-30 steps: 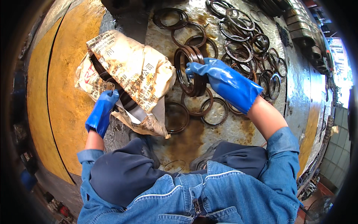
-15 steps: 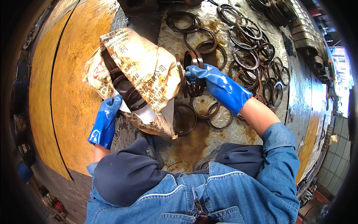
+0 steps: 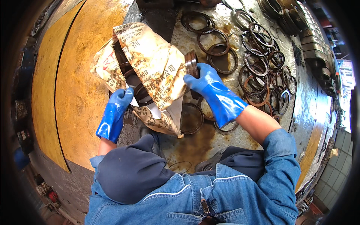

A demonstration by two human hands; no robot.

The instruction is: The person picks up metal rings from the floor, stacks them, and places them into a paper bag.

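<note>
Blue-gloved right hand (image 3: 210,88) clamped on ring stack (image 3: 191,63), left hand (image 3: 114,112) gripping paper sack (image 3: 157,71), loose rings (image 3: 262,71) beyond.

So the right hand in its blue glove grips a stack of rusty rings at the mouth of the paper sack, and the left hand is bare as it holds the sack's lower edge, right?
Not quite. The head view shows the left hand also in a blue glove, not bare, holding the lower edge of the paper sack. The rest stands: the right hand grips a stack of rusty rings at the sack's mouth.
</note>
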